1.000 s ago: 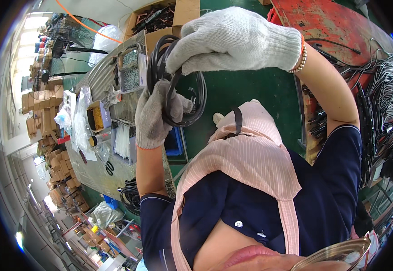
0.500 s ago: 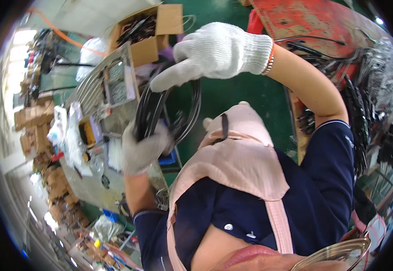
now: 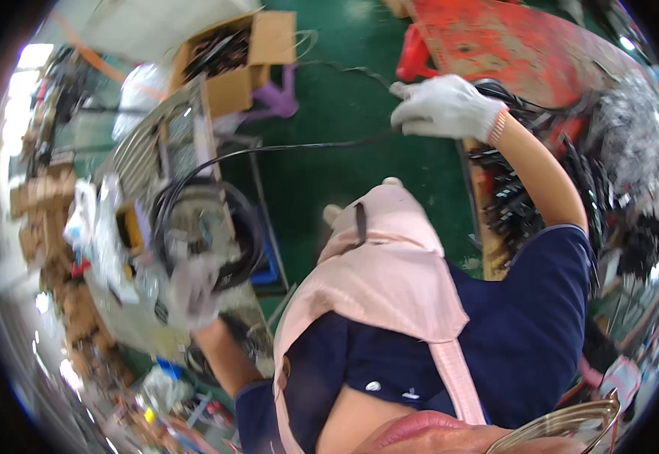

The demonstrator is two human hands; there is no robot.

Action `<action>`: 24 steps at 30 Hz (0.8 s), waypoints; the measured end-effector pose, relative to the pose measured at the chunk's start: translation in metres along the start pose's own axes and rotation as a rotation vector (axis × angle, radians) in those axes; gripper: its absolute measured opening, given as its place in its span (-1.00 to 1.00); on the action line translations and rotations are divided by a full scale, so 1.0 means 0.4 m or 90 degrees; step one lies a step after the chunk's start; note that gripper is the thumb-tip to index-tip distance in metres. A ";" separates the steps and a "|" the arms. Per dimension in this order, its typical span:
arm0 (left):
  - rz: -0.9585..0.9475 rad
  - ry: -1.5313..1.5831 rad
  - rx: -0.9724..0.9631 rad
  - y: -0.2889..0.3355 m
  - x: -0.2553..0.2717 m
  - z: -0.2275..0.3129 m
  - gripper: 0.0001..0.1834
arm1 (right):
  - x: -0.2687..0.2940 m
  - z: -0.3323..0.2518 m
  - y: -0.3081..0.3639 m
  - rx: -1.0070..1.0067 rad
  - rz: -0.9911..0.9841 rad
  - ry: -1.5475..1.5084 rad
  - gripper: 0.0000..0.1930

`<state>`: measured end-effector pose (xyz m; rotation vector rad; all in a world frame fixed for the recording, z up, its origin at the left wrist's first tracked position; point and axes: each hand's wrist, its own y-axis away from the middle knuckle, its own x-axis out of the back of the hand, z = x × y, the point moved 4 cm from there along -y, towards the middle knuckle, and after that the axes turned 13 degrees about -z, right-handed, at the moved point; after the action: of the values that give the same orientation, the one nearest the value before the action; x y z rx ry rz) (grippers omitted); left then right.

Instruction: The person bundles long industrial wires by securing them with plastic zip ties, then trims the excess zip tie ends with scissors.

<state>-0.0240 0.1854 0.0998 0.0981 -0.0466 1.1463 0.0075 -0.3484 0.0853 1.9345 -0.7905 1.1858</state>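
Note:
A coil of black cable hangs over the left workbench, with my left hand closed round its lower side. That hand wears a white knitted glove and is smeared by motion. A single length of the cable runs from the top of the coil across the gap to the right. Its far end meets my right hand, also in a white glove, with fingers closed on it beside the red table. Exactly how those fingers grip is hidden.
The left workbench bears a metal tray, plastic bags and a yellow container. An open cardboard box with dark parts stands beyond it. On the right, the worn red table holds bundled black cables. Green floor lies between.
My right hand has moved right, away from the coil, drawing a length of cable out. My left hand and the coil have shifted left and slightly down.

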 end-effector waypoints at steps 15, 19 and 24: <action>-0.227 0.428 0.038 -0.210 -0.404 0.162 -0.50 | 0.249 -0.412 -0.167 0.399 0.223 -0.082 -0.84; -0.209 0.382 0.134 -0.210 -0.410 0.132 -0.67 | 0.250 -0.366 -0.196 0.372 0.230 -0.083 -0.77; -0.195 0.340 0.118 -0.234 -0.420 0.153 -0.77 | 0.253 -0.334 -0.212 0.418 0.253 -0.090 -0.78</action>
<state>-0.0071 -0.0113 0.1409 -0.0384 0.5340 0.8380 0.0512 -0.2044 0.1980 2.4825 -0.9746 1.7219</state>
